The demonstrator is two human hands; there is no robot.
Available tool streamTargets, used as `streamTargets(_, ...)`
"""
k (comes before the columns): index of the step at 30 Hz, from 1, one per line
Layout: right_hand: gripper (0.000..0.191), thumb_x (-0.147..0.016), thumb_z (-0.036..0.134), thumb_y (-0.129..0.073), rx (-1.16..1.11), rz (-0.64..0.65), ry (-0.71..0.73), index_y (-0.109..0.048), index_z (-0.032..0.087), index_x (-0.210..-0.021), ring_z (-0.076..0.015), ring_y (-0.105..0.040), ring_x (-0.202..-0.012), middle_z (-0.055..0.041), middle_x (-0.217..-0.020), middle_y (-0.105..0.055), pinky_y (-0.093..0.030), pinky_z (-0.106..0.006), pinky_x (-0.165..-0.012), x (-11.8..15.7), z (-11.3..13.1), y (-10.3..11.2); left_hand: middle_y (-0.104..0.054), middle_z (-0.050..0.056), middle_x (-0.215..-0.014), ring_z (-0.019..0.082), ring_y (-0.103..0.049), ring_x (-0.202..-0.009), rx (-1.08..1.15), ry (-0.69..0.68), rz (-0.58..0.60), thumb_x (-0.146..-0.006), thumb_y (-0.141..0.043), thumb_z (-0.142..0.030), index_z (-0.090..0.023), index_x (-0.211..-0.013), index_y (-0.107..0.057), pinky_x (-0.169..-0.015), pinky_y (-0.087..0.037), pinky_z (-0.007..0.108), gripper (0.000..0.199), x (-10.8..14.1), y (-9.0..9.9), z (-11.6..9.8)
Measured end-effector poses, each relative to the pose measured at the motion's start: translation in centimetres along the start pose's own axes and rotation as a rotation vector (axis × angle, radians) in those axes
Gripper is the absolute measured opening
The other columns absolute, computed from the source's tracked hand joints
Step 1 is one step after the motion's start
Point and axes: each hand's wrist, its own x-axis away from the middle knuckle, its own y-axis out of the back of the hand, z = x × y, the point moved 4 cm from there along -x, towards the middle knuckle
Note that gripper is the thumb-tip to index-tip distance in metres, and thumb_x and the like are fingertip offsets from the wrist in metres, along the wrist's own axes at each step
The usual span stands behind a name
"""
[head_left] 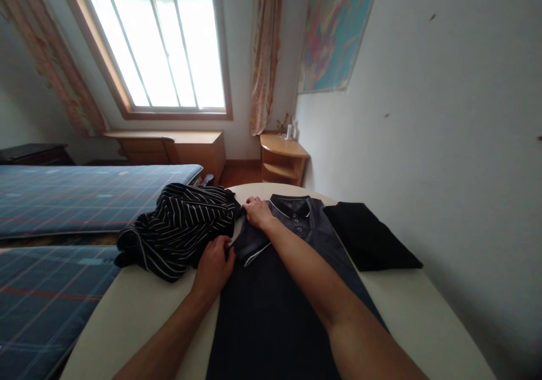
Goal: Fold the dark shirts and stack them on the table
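A dark grey polo shirt [275, 306] lies spread on the pale round table [131, 312], its collar with white trim and buttons at the far end. One sleeve is folded inward over the body of the shirt. My right hand [257, 212] reaches across it, its fingers closed on the shirt's left edge near the shoulder. Closer to me, my left hand [215, 264] has its fingers bent around the edge by the folded sleeve. A crumpled black shirt with white stripes [182, 227] is heaped just left of both hands.
A folded black garment [372, 236] rests on the table at the right. Blue plaid mattresses [84, 199] stand to the left. Beyond are a wooden desk [195, 137], a corner shelf [284, 145] and a window [156, 41]. A white wall [444, 143] runs along the right.
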Motion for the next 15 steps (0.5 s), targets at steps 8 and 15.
streamTargets(8, 0.033, -0.098, 0.015, -0.038, -0.031, -0.073, -0.079, -0.068, 0.019, -0.110, -0.0242, -0.058, -0.110, -0.0147, -0.118, -0.065, -0.038, -0.041, -0.098, 0.6, 0.2, 1.0, -0.065, 0.007, -0.099, 0.023, -0.064, -0.087, 0.149, -0.007, -0.048, -0.091, -0.046, -0.028, -0.020, -0.103, -0.056, -0.079, -0.049, 0.035, 0.017, 0.2, 0.9, -0.6)
streamTargets(15, 0.028, -0.091, 0.018, -0.050, -0.254, -0.121, -0.194, -0.068, 0.022, -0.112, -0.0223, -0.068, -0.095, -0.0080, -0.100, -0.074, -0.046, -0.033, -0.087, 1.1, -2.5, 2.4, -0.058, -0.004, -0.064, 0.018, -0.058, -0.056, 0.281, 0.103, -0.049, -0.087, -0.054, -0.041, -0.022, -0.098, -0.058, -0.063, -0.044, 0.029, 0.022, 0.3, 2.3, -3.3)
